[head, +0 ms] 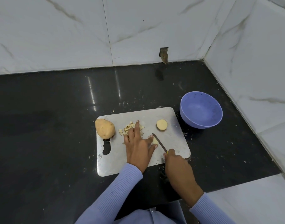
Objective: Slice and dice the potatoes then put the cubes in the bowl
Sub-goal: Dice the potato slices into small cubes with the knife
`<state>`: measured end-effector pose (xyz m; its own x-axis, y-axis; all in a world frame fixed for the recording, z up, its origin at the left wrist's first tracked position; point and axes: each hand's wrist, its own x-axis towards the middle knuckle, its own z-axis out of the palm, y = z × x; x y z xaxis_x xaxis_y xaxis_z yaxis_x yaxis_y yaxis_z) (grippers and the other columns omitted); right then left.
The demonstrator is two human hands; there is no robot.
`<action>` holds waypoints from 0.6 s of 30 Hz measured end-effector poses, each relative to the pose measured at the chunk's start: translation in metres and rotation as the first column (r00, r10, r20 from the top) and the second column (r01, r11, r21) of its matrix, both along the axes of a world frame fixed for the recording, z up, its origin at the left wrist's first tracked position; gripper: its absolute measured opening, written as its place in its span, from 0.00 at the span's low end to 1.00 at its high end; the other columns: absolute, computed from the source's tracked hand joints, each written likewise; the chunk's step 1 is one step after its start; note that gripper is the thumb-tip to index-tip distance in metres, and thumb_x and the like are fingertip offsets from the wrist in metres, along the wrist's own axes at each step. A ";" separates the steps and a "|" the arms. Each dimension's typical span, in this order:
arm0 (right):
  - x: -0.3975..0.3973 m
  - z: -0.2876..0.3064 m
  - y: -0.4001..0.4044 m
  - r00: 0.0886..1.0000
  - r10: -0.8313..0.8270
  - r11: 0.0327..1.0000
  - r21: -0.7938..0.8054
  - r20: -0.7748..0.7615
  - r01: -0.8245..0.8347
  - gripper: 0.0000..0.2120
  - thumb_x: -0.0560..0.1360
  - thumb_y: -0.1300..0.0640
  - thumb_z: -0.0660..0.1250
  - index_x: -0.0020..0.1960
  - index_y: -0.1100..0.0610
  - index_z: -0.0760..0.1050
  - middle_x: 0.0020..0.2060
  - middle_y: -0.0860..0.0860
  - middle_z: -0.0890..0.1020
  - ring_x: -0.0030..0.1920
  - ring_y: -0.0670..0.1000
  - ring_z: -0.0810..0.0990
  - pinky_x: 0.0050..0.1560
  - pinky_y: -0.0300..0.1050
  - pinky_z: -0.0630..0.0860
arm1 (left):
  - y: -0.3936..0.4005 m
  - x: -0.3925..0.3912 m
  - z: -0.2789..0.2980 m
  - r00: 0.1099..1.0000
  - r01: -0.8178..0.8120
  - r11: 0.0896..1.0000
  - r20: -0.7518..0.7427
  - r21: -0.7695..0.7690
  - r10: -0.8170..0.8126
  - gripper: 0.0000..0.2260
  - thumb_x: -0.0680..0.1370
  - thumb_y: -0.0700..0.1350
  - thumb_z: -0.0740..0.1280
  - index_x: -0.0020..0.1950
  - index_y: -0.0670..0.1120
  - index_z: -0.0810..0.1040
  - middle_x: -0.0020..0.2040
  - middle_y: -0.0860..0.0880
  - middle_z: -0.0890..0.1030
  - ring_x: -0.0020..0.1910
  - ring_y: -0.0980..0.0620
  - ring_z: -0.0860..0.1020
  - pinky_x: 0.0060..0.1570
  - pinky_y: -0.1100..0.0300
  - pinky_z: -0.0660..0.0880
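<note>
Left hand fingers spread, pinning a potato piece; right hand grips the knife just beside them

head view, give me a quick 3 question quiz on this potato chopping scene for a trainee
1. True or false: the purple bowl already holds potato cubes.
2. Which hand grips the knife? A) left B) right C) neither
3. Fill in: the whole potato sits at the ____ edge of the metal cutting board, as the camera sees it.

Key
1. False: it looks empty, and the diced pieces lie on the board.
2. B: the right hand holds it, while the left hand steadies a small potato piece beside the blade.
3. left
</note>
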<state>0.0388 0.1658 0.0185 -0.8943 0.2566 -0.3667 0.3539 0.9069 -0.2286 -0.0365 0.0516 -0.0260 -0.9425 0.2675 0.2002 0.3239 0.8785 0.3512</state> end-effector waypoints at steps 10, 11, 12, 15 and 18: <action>0.033 0.003 0.007 0.996 0.004 1.000 0.027 0.084 -0.007 0.09 0.84 0.50 0.45 0.51 0.54 0.60 0.33 0.45 0.65 0.37 0.48 0.70 0.40 0.39 0.66 | 0.002 0.001 0.008 0.989 0.003 1.000 0.149 -0.016 0.000 0.09 0.73 0.54 0.70 0.51 0.55 0.84 0.77 0.41 0.54 0.70 0.37 0.59 0.63 0.43 0.57; 0.033 0.004 0.007 0.997 -0.008 1.000 0.015 0.078 0.007 0.09 0.84 0.49 0.45 0.50 0.53 0.58 0.32 0.44 0.65 0.37 0.47 0.70 0.40 0.39 0.66 | 0.002 0.001 0.008 0.989 0.003 1.000 0.150 -0.010 -0.001 0.09 0.73 0.54 0.71 0.50 0.54 0.84 0.77 0.41 0.54 0.70 0.37 0.59 0.63 0.42 0.57; 0.031 0.004 0.008 0.998 -0.012 1.000 0.007 0.063 0.011 0.10 0.84 0.49 0.45 0.49 0.53 0.58 0.32 0.44 0.65 0.36 0.47 0.70 0.39 0.39 0.66 | 0.002 0.000 0.008 0.989 0.000 1.000 0.146 0.001 -0.001 0.08 0.73 0.53 0.71 0.49 0.54 0.85 0.77 0.41 0.55 0.69 0.37 0.59 0.63 0.42 0.57; 0.022 0.004 0.010 1.000 -0.005 1.000 -0.015 0.011 0.006 0.12 0.84 0.48 0.46 0.48 0.54 0.61 0.32 0.44 0.67 0.35 0.47 0.71 0.38 0.41 0.67 | 0.001 0.001 0.010 0.987 -0.008 0.999 0.160 0.036 0.002 0.07 0.73 0.53 0.71 0.48 0.53 0.85 0.77 0.42 0.54 0.70 0.37 0.59 0.63 0.43 0.55; 0.017 0.006 0.011 0.999 -0.011 0.999 -0.050 -0.034 0.010 0.13 0.83 0.48 0.46 0.47 0.54 0.63 0.33 0.45 0.69 0.35 0.48 0.71 0.38 0.43 0.67 | 0.001 0.002 0.011 0.984 -0.013 0.999 0.177 0.053 0.004 0.07 0.74 0.53 0.70 0.48 0.53 0.85 0.78 0.43 0.52 0.71 0.38 0.57 0.64 0.45 0.54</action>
<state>0.0556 0.1770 0.0243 -0.9037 0.2483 -0.3487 0.3546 0.8905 -0.2850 -0.0347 0.0522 -0.0146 -0.9665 0.2528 0.0437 0.2450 0.8593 0.4489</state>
